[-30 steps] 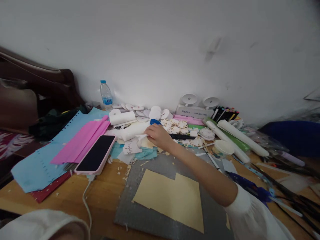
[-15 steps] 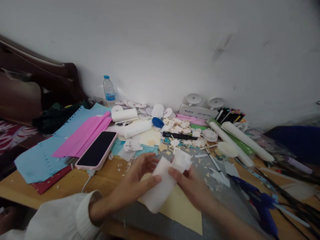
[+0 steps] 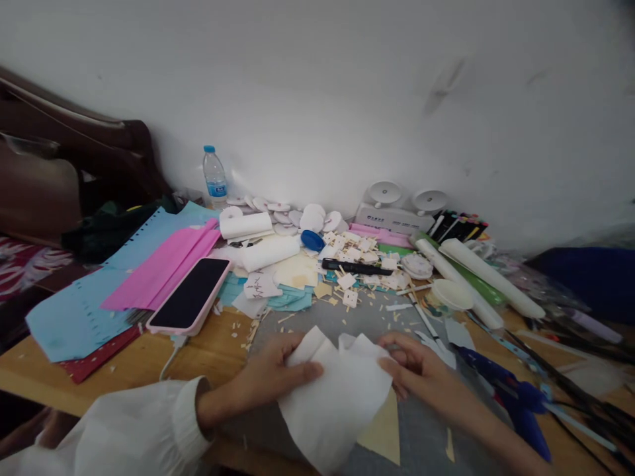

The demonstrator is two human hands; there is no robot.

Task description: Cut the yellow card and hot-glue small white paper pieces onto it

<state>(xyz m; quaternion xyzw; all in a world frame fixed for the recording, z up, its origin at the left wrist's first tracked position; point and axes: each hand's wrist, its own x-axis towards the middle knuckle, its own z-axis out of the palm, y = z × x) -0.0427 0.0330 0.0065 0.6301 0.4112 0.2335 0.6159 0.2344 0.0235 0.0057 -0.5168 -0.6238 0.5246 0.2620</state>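
Note:
Between my hands hangs a white sheet of soft paper or cloth [image 3: 337, 403]; its exact material I cannot tell. The upper edge is folded and curls over, with a notch in the middle. My left hand [image 3: 282, 370] pinches the left part, thumb across the front. At the upper right corner, my right hand [image 3: 414, 367] grips the sheet between thumb and fingers. Below it, partly covered, a pale yellow sheet [image 3: 384, 433] lies on a grey mat [image 3: 426, 423].
White rolls [image 3: 270, 253], a black pen [image 3: 357, 267] and many small cream card pieces [image 3: 350, 248] lie behind my hands. A phone [image 3: 191, 297] lies left; a blue glue gun [image 3: 506, 390] lies right. A water bottle [image 3: 215, 177] stands near the wall.
The white material was a compact roll held in both hands; now it is spread into a wide sheet. My right hand has moved right, away from my left.

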